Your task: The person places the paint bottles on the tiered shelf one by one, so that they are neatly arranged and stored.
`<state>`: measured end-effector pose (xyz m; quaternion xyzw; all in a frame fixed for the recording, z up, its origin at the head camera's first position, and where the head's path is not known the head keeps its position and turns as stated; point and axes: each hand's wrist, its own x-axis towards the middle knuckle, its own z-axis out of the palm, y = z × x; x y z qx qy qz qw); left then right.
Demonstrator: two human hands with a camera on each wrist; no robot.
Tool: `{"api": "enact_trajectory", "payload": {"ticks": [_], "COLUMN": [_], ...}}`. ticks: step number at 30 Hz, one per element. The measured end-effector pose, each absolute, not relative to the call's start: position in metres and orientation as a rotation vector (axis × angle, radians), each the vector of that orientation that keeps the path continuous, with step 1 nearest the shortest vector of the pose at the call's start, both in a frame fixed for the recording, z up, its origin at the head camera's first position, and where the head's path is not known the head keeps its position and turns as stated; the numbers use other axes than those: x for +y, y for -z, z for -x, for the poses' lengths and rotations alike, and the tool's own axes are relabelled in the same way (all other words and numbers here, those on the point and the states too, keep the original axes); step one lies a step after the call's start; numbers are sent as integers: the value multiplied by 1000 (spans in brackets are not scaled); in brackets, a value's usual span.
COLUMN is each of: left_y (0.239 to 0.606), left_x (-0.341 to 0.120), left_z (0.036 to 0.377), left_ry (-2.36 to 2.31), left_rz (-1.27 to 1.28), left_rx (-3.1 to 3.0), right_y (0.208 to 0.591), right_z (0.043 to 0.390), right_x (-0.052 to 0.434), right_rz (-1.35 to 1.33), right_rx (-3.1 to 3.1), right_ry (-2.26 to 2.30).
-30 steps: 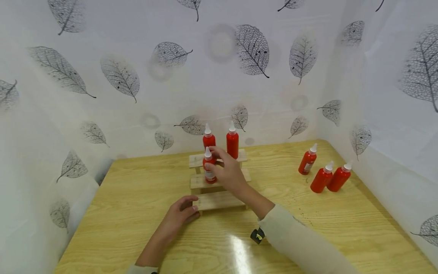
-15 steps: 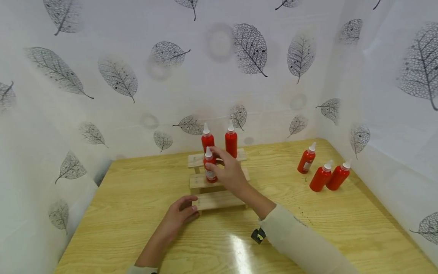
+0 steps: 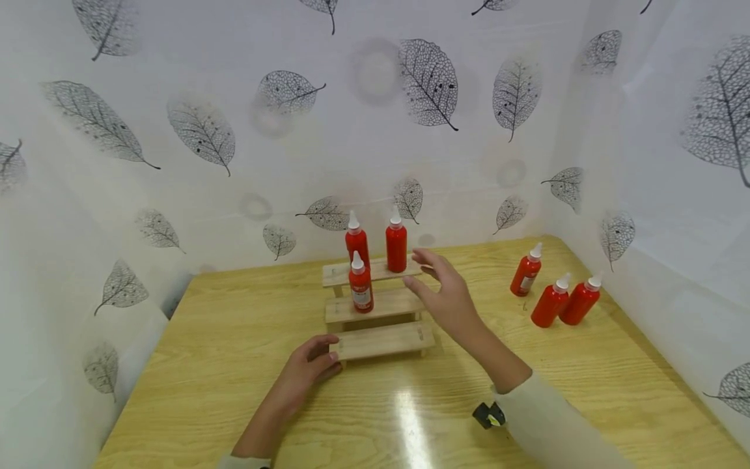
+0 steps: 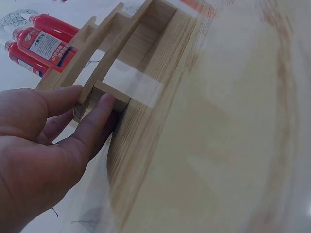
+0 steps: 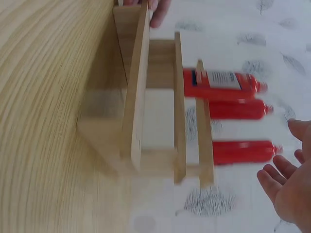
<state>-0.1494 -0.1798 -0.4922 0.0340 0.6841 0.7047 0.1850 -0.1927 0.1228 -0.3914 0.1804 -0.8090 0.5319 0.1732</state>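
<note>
A small wooden three-step rack (image 3: 381,341) stands mid-table. Two red bottles with white nozzles (image 3: 396,245) stand on its top step and one red bottle (image 3: 361,285) on the middle step. My right hand (image 3: 446,293) hovers open to the right of the rack, holding nothing, fingers spread. My left hand (image 3: 312,361) holds the left end of the bottom step; in the left wrist view its fingers (image 4: 90,124) press against the rack's side post (image 4: 109,92). The right wrist view shows the rack (image 5: 146,97) side-on with the bottles (image 5: 223,82) and my open fingers (image 5: 286,179).
Three more red bottles (image 3: 551,296) stand on the wooden table (image 3: 205,352) at the right, near the leaf-patterned white wall. The same patterned sheet closes in the back and left sides. A small black device (image 3: 487,414) hangs at my right wrist.
My right hand let go of the bottle on the middle step and drew back to the right, opening. The bottle stays upright. The left hand has not moved.
</note>
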Motion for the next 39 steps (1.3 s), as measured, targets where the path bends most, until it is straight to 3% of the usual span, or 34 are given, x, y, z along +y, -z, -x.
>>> {"api": "enact_trajectory", "payload": {"ticks": [18,29,39], "left_y": [491,490,490], "left_x": [-180,-180,-181], "left_z": [149,148,147], "left_ry": [-2012,-1973,-1975], "left_rz": [-66,-96,-90], "left_rx": [1918,1900,1904], "right_y": [390,429,448], "right_z": [147,139,148], "right_x": [270,307,313], "right_rz": [103,411,403], "right_rx": [-2301,-2257,-2360], "right_ry": [-1213,-1324,-1413]}}
